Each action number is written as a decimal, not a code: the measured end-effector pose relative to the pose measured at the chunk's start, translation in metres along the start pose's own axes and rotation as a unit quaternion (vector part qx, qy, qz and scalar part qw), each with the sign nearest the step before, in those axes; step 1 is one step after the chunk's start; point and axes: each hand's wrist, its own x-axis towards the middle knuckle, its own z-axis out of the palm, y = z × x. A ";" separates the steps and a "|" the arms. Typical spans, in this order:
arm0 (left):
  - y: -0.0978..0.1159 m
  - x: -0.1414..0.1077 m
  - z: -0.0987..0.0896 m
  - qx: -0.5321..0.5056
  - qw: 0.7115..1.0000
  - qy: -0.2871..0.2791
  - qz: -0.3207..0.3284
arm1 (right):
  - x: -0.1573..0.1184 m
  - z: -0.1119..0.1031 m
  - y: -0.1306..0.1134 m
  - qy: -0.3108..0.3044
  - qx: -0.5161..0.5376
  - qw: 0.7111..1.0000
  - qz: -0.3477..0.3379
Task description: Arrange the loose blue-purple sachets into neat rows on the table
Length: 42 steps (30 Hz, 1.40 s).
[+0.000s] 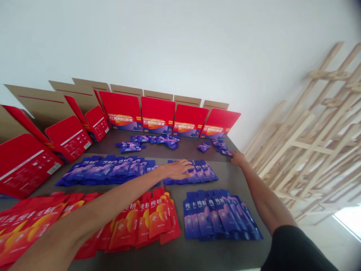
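- Left hand [179,169]: fingers reach forward and to the right over the right-hand batch of blue pouches [207,171], at that batch's left part; whether they pinch a pouch or only lie on it, I cannot tell.
- Right hand [238,158]: its fingertips are at the end of a loose blue pouch [226,153] by the table's right edge; whether they are clamped on it cannot be made out.
- Just beyond the right fingertips, more loose pouches [218,144] lie together, and a small separate clump [204,147] sits to their left.
- Beyond the left hand and leftward, a scattered line of blue pouches [167,140] lies in front of the boxes.
- Left of the left hand, past a narrow gap, is a longer batch of overlapping blue pouches [104,167].
- Nearer the body than both hands, and between them, a front batch of blue pouches [220,214] is fanned out.
- Beneath the left forearm, red pouches [158,214] overlap in a wide row.
- Farther out than either hand, red boxes with raised flaps [158,101] stand along the back; others [69,137] line the left side.
- Right of the right arm, outside the dark table [175,259], is pale wooden framework [307,150].
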 end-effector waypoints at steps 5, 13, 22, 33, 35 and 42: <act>-0.002 -0.001 -0.008 -0.014 1.000 0.009 -0.013 | -0.003 -0.001 -0.010 -0.006 0.013 1.000 0.011; 0.003 0.000 -0.020 -0.010 0.999 -0.002 -0.043 | -0.019 -0.011 -0.039 -0.012 0.087 0.996 0.022; 0.003 -0.023 -0.017 0.005 0.996 -0.037 -0.078 | -0.090 -0.011 -0.077 -0.030 0.063 0.994 -0.082; -0.005 -0.036 -0.018 -0.022 0.990 -0.073 -0.121 | -0.136 -0.013 -0.091 -0.046 0.076 0.985 -0.145; -0.007 -0.037 -0.017 -0.027 0.988 -0.072 -0.130 | -0.124 -0.017 -0.091 -0.040 0.105 0.986 -0.121; -0.019 -0.038 -0.012 -0.032 0.977 -0.067 -0.198 | -0.053 -0.023 -0.080 0.037 0.084 0.996 0.017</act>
